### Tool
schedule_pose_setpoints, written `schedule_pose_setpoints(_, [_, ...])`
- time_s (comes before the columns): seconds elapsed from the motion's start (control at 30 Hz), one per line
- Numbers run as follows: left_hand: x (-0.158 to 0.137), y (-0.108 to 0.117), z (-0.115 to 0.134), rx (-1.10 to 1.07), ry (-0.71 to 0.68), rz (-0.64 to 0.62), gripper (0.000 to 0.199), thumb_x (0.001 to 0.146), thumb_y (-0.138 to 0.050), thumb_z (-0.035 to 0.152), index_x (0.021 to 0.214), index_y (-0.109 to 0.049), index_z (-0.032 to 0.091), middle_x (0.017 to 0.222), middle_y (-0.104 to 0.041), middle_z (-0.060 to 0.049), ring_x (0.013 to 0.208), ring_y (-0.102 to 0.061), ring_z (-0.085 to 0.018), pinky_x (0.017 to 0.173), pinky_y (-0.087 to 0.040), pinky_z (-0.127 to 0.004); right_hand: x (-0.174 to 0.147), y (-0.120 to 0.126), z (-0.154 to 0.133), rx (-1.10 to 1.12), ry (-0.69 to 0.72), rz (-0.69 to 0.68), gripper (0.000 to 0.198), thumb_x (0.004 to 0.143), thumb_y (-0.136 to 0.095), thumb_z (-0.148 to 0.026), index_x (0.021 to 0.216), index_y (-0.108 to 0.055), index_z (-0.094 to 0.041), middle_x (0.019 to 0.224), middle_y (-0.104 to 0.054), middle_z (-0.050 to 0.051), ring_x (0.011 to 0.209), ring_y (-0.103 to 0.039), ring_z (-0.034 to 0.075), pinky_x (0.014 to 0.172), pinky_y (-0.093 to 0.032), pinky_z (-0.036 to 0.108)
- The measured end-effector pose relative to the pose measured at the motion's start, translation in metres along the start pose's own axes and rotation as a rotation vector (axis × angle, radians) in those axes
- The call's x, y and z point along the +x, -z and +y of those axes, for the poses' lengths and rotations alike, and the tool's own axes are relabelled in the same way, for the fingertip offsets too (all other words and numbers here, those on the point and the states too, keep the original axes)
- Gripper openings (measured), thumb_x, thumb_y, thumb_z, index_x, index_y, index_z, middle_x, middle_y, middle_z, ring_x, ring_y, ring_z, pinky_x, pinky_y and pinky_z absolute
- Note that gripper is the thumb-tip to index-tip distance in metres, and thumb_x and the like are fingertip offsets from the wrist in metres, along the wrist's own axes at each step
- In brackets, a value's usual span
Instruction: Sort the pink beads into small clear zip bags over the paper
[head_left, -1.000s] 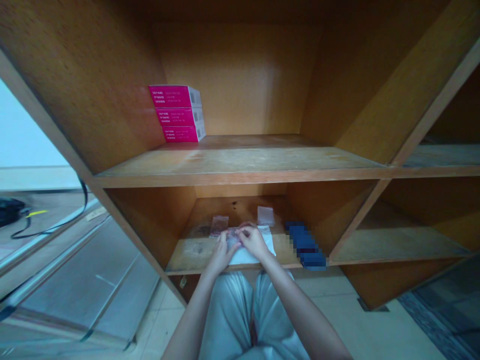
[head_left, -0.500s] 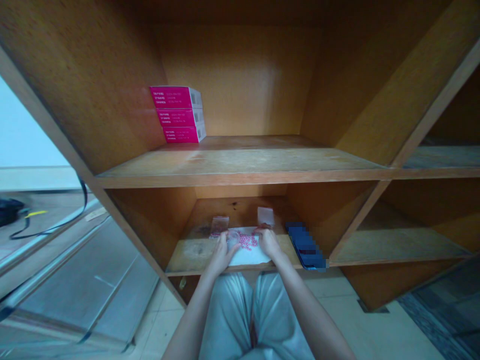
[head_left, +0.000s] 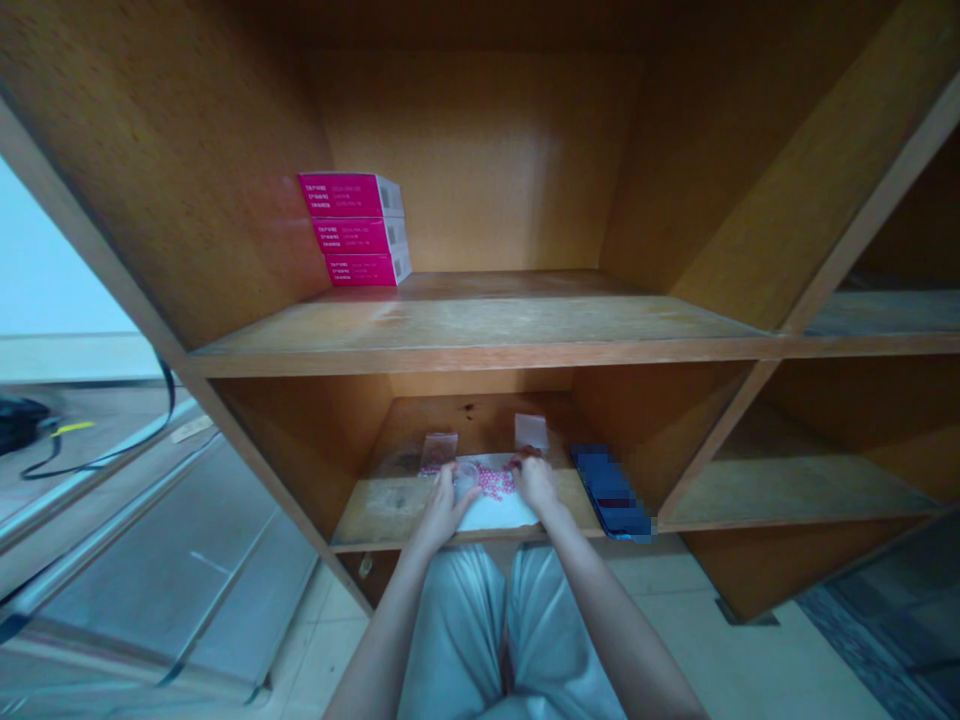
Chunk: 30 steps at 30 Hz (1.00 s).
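Note:
Small pink-and-white pieces [head_left: 496,484] lie loose on a white sheet [head_left: 499,515] on the lower shelf. At the sheet's left side my left hand [head_left: 448,508] curls its thumb and fingers around a clear see-through item [head_left: 466,474], whose exact kind I cannot make out. My right hand [head_left: 535,484] is at the right edge of the pieces, fingertips pinched together; whatever is between them is too small to tell. Behind the left hand lies a small clear zip bag [head_left: 439,450] with pink pieces at its bottom. A pale zip bag [head_left: 531,431] lies behind the right hand.
A dark blue flat object [head_left: 609,490], partly blurred, lies to the right on the same shelf. Three stacked pink boxes [head_left: 356,232] stand on the upper shelf [head_left: 495,320]. A wooden divider [head_left: 720,440] bounds the right side. Glass panels [head_left: 172,570] lean at the left.
My right hand has shifted very slightly, its fingertips still by the pink pieces. The left hand and the things on the shelf look unmoved.

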<state>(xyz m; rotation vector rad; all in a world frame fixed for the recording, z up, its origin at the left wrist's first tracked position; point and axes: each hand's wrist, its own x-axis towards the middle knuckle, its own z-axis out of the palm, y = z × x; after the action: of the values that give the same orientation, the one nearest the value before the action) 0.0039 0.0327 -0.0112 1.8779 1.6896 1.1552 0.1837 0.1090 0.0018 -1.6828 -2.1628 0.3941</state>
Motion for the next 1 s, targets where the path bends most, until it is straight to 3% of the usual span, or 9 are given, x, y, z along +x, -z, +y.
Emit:
schedule_pose_setpoints(0.17, [-0.001, 0.000, 0.000, -0.009, -0.010, -0.003, 0.043, 0.079, -0.048, 0.041, 0.112, -0.036, 0.017, 0.112, -0.049, -0.012, 0.108, -0.047, -0.023, 0.092, -0.037, -0.041, -0.001, 0.001, -0.004, 0.214, -0.003, 0.139, 0.018, 0.075, -0.049, -0.016, 0.081, -0.066, -0.015, 0.087, -0.066, 0.009, 0.081, -0.061, 0.017, 0.074, -0.044, 0.024])
schedule_pose_setpoints(0.33, [0.000, -0.001, 0.000, -0.018, -0.018, 0.020, 0.042, 0.078, -0.049, 0.040, 0.110, -0.036, 0.017, 0.110, -0.050, -0.012, 0.108, -0.047, -0.023, 0.092, -0.036, -0.042, -0.006, -0.003, -0.027, 0.631, 0.153, 0.171, 0.017, 0.076, -0.048, -0.024, 0.080, -0.063, -0.016, 0.082, -0.066, 0.005, 0.076, -0.061, 0.015, 0.071, -0.046, 0.024])
schedule_pose_setpoints(0.47, [0.000, -0.001, 0.003, -0.032, -0.043, 0.024, 0.040, 0.079, -0.049, 0.038, 0.110, -0.036, 0.017, 0.109, -0.050, -0.011, 0.106, -0.048, -0.022, 0.090, -0.038, -0.041, -0.011, -0.008, -0.046, 0.766, 0.258, 0.157, 0.017, 0.076, -0.050, -0.027, 0.074, -0.063, -0.015, 0.078, -0.066, 0.005, 0.073, -0.060, 0.015, 0.068, -0.046, 0.024])
schedule_pose_setpoints(0.6, [0.000, 0.000, 0.004, -0.029, -0.049, 0.030, 0.039, 0.079, -0.049, 0.037, 0.110, -0.037, 0.018, 0.109, -0.051, -0.011, 0.106, -0.048, -0.023, 0.090, -0.038, -0.040, -0.011, -0.004, -0.048, 0.762, 0.326, 0.103, 0.029, 0.083, -0.041, -0.027, 0.071, -0.064, -0.015, 0.079, -0.067, 0.006, 0.078, -0.060, 0.015, 0.072, -0.046, 0.024])
schedule_pose_setpoints(0.8, [-0.001, -0.001, 0.001, -0.016, -0.018, 0.017, 0.041, 0.079, -0.048, 0.041, 0.111, -0.036, 0.017, 0.112, -0.050, -0.012, 0.109, -0.047, -0.023, 0.092, -0.037, -0.040, -0.003, 0.002, -0.020, 0.543, 0.120, 0.121, 0.036, 0.074, -0.036, -0.005, 0.096, -0.064, -0.015, 0.099, -0.065, 0.007, 0.094, -0.058, 0.015, 0.086, -0.041, 0.025])
schedule_pose_setpoints(1.0, [-0.001, 0.000, -0.001, -0.005, -0.001, 0.003, 0.045, 0.079, -0.048, 0.042, 0.113, -0.035, 0.016, 0.115, -0.049, -0.014, 0.112, -0.045, -0.023, 0.092, -0.036, -0.039, 0.000, 0.004, 0.005, 0.229, 0.242, 0.052, 0.037, 0.074, -0.039, -0.001, 0.088, -0.069, -0.017, 0.097, -0.065, 0.008, 0.098, -0.055, 0.015, 0.087, -0.037, 0.023])
